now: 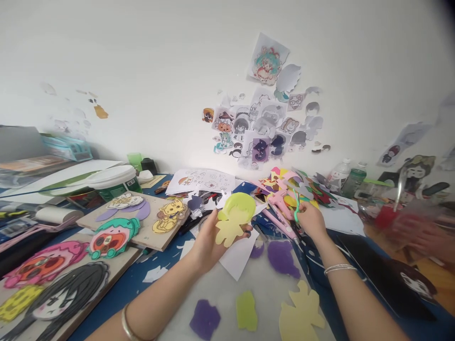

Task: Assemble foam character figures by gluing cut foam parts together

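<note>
My left hand [207,242] is closed around a doll-shaped cutout [229,228] of pale yellow sheet with a lime-green hair piece on its head. My right hand [313,220] has its fingers closed on green-handled scissors [296,207], whose blades I cannot make out clearly. Beside the scissors lies a pink glue gun [279,201]. Under the cutout is a white paper [239,260]. Lower down, on a grey translucent mat [216,291], are a purple piece [205,319], a lime-green piece [246,310] and a pale yellow offcut [302,312].
Boards with finished cartoon cutouts [64,296] fill the left side, with a white tub [113,182] behind. A pile of coloured scraps [302,184] and bottles [355,177] stand toward the wall. At right, another person's blurred hand [423,237] is near a black sheet [384,274].
</note>
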The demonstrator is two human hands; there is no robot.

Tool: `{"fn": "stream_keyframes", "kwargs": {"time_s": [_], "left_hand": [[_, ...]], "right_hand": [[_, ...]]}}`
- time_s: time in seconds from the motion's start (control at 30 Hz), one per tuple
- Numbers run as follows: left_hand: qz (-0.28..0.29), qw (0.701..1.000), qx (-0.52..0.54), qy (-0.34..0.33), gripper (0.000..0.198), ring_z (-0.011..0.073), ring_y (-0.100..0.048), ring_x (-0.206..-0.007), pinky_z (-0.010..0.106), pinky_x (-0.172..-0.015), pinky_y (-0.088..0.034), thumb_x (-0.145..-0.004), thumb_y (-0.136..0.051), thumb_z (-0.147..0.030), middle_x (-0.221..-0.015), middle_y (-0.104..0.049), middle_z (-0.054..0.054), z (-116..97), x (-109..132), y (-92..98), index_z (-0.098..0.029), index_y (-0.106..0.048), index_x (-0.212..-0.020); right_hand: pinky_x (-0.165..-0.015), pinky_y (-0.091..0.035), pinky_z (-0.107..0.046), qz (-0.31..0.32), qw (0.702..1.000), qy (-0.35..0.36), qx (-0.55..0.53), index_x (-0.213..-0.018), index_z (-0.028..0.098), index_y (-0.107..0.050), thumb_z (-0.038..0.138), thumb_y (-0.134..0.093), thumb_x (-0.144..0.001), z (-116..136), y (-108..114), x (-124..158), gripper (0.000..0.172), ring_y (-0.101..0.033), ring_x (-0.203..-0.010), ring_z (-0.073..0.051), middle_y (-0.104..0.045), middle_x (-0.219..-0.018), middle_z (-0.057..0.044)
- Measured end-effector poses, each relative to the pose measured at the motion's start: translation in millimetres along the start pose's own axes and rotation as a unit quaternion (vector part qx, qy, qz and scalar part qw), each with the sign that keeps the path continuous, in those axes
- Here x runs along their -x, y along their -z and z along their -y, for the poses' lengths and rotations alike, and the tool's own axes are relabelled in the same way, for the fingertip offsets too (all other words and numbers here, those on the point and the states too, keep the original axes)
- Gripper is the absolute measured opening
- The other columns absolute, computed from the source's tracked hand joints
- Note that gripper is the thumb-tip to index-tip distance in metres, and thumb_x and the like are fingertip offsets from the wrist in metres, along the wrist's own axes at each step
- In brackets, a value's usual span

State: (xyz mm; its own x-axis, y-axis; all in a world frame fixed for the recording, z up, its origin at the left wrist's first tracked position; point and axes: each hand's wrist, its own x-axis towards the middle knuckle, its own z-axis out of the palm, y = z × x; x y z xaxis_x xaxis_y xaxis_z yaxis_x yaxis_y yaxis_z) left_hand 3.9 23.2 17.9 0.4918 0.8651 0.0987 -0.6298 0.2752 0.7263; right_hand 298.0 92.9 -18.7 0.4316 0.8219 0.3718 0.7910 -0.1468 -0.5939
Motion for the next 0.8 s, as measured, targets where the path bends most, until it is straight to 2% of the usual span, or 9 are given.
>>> {"fn": "stream_keyframes", "kwargs": {"time_s": [0.1, 0.2, 0.33, 0.43, 0.6, 0.7, 0.8], "left_hand": [[-0.011, 0.999, -0.025, -0.025, 0.043, 0.0238, -0.062, -0.086, 0.039, -0.084, -0.044, -0.079, -0.052, -0.049, -0.093, -0.068, 0.011, 3, -1, 3.9, -0.016, -0.06, -0.105], [-0.014, 0.998, -0.041, -0.047, 0.04, 0.0214, -0.063, -0.08, 0.037, -0.079, -0.046, -0.078, -0.056, -0.046, -0.094, -0.067, 0.009, 4, -1, 7.2, -0.019, -0.058, -0.107], [-0.022, 0.998, -0.033, -0.041, 0.043, 0.0201, -0.063, -0.076, 0.034, -0.076, -0.046, -0.077, -0.056, -0.046, -0.094, -0.068, 0.009, 3, -1, 7.2, -0.017, -0.058, -0.108], [-0.026, 0.999, -0.001, -0.021, 0.043, 0.0205, -0.063, -0.08, 0.034, -0.081, -0.046, -0.079, -0.053, -0.046, -0.098, -0.068, 0.011, 0, 0, 3.7, -0.015, -0.059, -0.109], [-0.022, 0.999, 0.041, 0.014, 0.046, 0.023, -0.062, -0.089, 0.037, -0.086, -0.045, -0.083, -0.044, -0.046, -0.101, -0.067, 0.013, -4, 0, -2.6, -0.011, -0.061, -0.109], [-0.012, 0.999, 0.046, 0.003, 0.046, 0.0234, -0.062, -0.089, 0.037, -0.085, -0.045, -0.082, -0.044, -0.046, -0.1, -0.067, 0.013, -5, 0, -4.5, -0.011, -0.061, -0.108], [0.001, 1.0, 0.022, -0.002, 0.047, 0.0241, -0.061, -0.09, 0.038, -0.085, -0.044, -0.08, -0.048, -0.048, -0.102, -0.066, 0.013, -5, 0, -4.4, -0.012, -0.06, -0.108]], "right_hand": [[-0.047, -0.027, -0.025, 0.01, 0.999, -0.028, -0.03, -0.054, 0.021, -0.042, 0.036, -0.062, -0.055, -7, -1, -3, 0.025, -0.041, -0.049, -0.014, -0.046, -0.049, 0.003], [-0.044, -0.028, -0.024, 0.028, 0.995, -0.05, -0.079, -0.051, 0.021, -0.041, 0.04, -0.064, -0.055, -11, -1, -4, 0.03, -0.038, -0.045, -0.012, -0.043, -0.045, 0.005], [-0.041, -0.027, -0.022, 0.052, 0.987, -0.071, -0.135, -0.05, 0.02, -0.041, 0.041, -0.07, -0.05, -11, 1, -4, 0.035, -0.035, -0.042, -0.009, -0.04, -0.042, 0.006], [-0.038, -0.025, -0.022, 0.072, 0.981, -0.091, -0.154, -0.048, 0.021, -0.04, 0.041, -0.072, -0.048, -11, 2, -4, 0.038, -0.032, -0.038, -0.008, -0.038, -0.037, 0.007], [-0.039, -0.03, -0.022, 0.112, 0.972, -0.102, -0.182, -0.052, 0.019, -0.046, 0.042, -0.073, -0.048, -9, 7, -4, 0.036, -0.037, -0.039, -0.008, -0.045, -0.039, 0.005], [-0.04, -0.032, -0.022, 0.142, 0.967, -0.104, -0.184, -0.054, 0.016, -0.051, 0.042, -0.073, -0.048, -6, 14, -3, 0.035, -0.041, -0.04, -0.009, -0.052, -0.043, 0.001], [-0.04, -0.03, -0.022, 0.156, 0.969, -0.102, -0.164, -0.052, 0.016, -0.053, 0.039, -0.075, -0.045, -4, 18, -1, 0.033, -0.041, -0.04, -0.009, -0.051, -0.041, 0.002]]}}
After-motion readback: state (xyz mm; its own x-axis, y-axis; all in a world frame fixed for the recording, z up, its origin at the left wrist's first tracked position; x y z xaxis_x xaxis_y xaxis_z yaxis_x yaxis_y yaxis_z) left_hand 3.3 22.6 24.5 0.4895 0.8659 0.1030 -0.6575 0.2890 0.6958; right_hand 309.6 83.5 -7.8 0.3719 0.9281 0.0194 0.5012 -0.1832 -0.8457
